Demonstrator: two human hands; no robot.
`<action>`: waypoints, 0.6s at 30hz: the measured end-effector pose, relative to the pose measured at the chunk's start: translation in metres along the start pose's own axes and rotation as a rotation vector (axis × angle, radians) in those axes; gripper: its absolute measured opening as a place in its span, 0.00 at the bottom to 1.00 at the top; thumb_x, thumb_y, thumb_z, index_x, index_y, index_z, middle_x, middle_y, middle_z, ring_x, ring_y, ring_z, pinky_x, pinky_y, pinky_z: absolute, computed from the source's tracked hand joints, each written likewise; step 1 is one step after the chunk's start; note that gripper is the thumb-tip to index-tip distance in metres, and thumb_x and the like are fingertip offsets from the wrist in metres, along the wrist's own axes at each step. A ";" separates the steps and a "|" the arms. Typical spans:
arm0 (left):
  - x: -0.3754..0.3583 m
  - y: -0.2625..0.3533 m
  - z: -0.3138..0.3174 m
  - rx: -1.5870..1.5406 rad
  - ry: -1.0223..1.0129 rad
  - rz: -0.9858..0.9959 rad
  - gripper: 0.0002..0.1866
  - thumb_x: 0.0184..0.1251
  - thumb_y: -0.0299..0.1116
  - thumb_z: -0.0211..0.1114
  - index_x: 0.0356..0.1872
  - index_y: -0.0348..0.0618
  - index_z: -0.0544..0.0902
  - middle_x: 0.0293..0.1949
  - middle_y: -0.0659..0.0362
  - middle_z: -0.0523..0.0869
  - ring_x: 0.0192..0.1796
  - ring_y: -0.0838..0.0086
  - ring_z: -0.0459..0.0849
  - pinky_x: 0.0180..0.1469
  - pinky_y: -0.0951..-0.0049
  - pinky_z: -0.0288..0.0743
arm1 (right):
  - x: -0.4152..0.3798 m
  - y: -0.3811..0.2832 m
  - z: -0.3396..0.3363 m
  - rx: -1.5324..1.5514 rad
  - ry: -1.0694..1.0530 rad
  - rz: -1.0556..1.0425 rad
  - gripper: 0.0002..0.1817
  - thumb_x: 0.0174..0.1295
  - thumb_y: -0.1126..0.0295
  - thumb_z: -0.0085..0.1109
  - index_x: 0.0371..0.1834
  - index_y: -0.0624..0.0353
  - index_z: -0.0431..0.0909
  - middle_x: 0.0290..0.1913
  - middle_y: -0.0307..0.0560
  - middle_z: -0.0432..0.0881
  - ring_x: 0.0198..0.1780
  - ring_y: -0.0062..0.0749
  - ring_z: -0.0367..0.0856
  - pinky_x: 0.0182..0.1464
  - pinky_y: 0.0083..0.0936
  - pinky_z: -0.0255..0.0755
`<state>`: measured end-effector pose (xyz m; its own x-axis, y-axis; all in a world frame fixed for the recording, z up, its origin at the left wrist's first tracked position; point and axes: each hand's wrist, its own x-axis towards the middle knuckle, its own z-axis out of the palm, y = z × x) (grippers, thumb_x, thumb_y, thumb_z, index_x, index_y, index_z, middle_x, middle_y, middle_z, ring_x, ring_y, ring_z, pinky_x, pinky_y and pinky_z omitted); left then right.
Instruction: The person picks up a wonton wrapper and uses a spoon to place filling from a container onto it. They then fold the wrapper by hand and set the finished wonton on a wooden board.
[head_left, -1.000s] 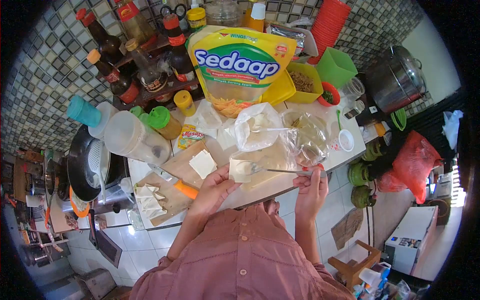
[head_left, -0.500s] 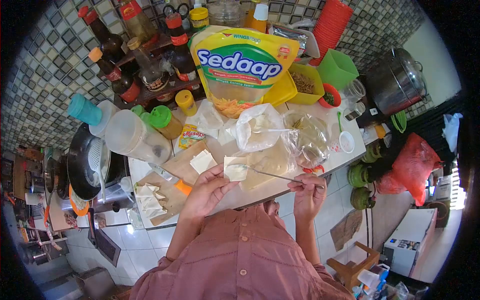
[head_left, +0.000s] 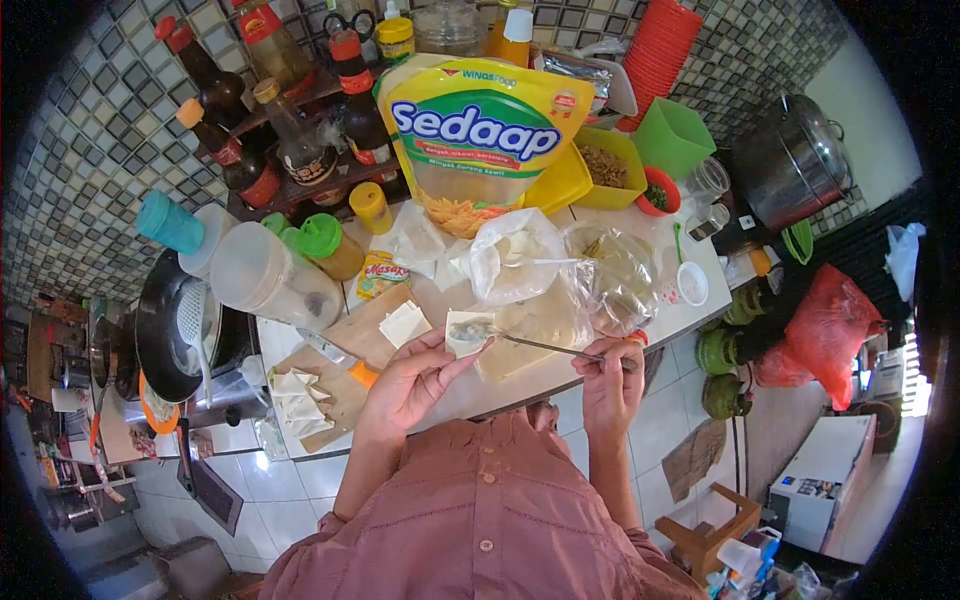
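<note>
My left hand (head_left: 408, 388) pinches a square pale dough wrapper (head_left: 462, 348) by its edge, thumb in front. Greyish filling lies on the wrapper's upper part, and its sides look slightly raised. My right hand (head_left: 612, 390) grips the handle end of a thin metal spoon (head_left: 552, 347), whose tip is at the filling. Both hands are over the counter's front edge. Left of the held wrapper, a stack of square wrappers (head_left: 404, 321) rests on a wooden board (head_left: 345, 335). Several folded wrapper pieces (head_left: 300, 404) sit at the board's near left, beside an orange-handled knife (head_left: 362, 374).
A shallow translucent tray (head_left: 505, 370) lies beneath the spoon. Behind it stand an open white plastic bag (head_left: 512, 285), a clear bag (head_left: 612, 280) and a large Sedaap oil pouch (head_left: 470, 145). A wok (head_left: 160, 345) is at left; sauce bottles (head_left: 305, 155) line the back.
More grey filling shows on the wrapper now, and its edges have lifted around it. My right hand has shifted slightly left with the spoon.
</note>
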<state>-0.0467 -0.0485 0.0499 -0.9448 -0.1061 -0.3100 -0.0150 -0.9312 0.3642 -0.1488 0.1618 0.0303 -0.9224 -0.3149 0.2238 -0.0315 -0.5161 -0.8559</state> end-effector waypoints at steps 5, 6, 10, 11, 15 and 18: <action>0.002 0.000 -0.005 -0.012 -0.025 -0.023 0.24 0.56 0.12 0.45 0.57 0.18 0.58 0.57 0.39 0.67 0.60 0.57 0.69 0.61 0.72 0.69 | 0.000 -0.003 0.000 -0.040 -0.013 -0.025 0.05 0.66 0.73 0.42 0.37 0.63 0.62 0.38 0.56 0.73 0.34 0.37 0.78 0.38 0.28 0.74; 0.002 0.000 -0.005 -0.012 -0.025 -0.023 0.24 0.56 0.12 0.45 0.57 0.18 0.58 0.57 0.39 0.67 0.60 0.57 0.69 0.61 0.72 0.69 | 0.001 -0.004 0.000 -0.049 -0.020 -0.029 0.05 0.65 0.72 0.43 0.37 0.63 0.62 0.38 0.56 0.73 0.34 0.37 0.78 0.38 0.29 0.74; 0.003 -0.001 -0.008 0.000 -0.029 -0.027 0.25 0.56 0.13 0.46 0.58 0.20 0.58 0.57 0.41 0.68 0.60 0.58 0.70 0.61 0.73 0.70 | 0.001 -0.006 -0.005 -0.107 -0.041 -0.061 0.08 0.64 0.69 0.46 0.37 0.62 0.62 0.38 0.56 0.73 0.34 0.37 0.78 0.37 0.30 0.75; 0.003 -0.002 -0.009 0.009 -0.019 -0.029 0.25 0.57 0.13 0.47 0.59 0.21 0.58 0.57 0.42 0.68 0.60 0.59 0.70 0.61 0.74 0.70 | 0.002 -0.007 -0.005 -0.106 -0.041 -0.061 0.08 0.64 0.69 0.46 0.37 0.62 0.62 0.38 0.56 0.73 0.34 0.37 0.78 0.37 0.30 0.75; 0.003 -0.002 -0.007 0.042 -0.030 -0.013 0.25 0.58 0.14 0.47 0.59 0.23 0.58 0.57 0.43 0.69 0.59 0.60 0.71 0.61 0.74 0.69 | 0.003 -0.013 -0.005 -0.148 -0.036 -0.099 0.09 0.64 0.67 0.47 0.37 0.62 0.62 0.38 0.56 0.73 0.33 0.37 0.77 0.37 0.30 0.75; 0.002 -0.002 -0.004 0.091 -0.040 -0.007 0.24 0.59 0.15 0.48 0.59 0.23 0.59 0.57 0.44 0.70 0.59 0.61 0.72 0.61 0.73 0.69 | 0.003 -0.017 -0.006 -0.136 0.002 -0.129 0.09 0.63 0.67 0.47 0.37 0.62 0.62 0.38 0.56 0.73 0.33 0.36 0.77 0.37 0.29 0.75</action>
<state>-0.0468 -0.0485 0.0450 -0.9570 -0.0837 -0.2778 -0.0497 -0.8961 0.4411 -0.1531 0.1739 0.0426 -0.9081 -0.2513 0.3350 -0.2013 -0.4397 -0.8753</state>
